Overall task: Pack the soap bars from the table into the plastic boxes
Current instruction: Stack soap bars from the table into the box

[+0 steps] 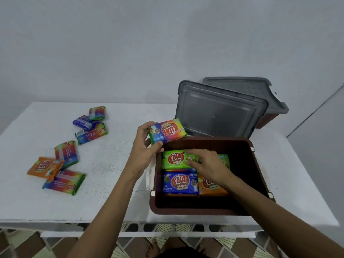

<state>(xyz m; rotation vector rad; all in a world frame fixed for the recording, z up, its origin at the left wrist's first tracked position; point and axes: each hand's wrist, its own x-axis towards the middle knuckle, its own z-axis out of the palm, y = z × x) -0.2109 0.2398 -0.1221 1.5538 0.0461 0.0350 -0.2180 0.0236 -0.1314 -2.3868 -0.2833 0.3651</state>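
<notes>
Left hand pinches the rainbow soap bar by its end; right hand presses straight fingers on the green soap bar; square that first, then lay the rainbow one flat into the brown box.

1. A white table with a speckled, worn top is seen across the middle, from 9 to 3 o'clock.
2. A plain pale grey wall is shown behind it, at 12 o'clock.
3. Patterned floor tiles are seen below the table, at 7 o'clock.
4. A white lower rail is seen under the front edge, at 6 o'clock.
</notes>
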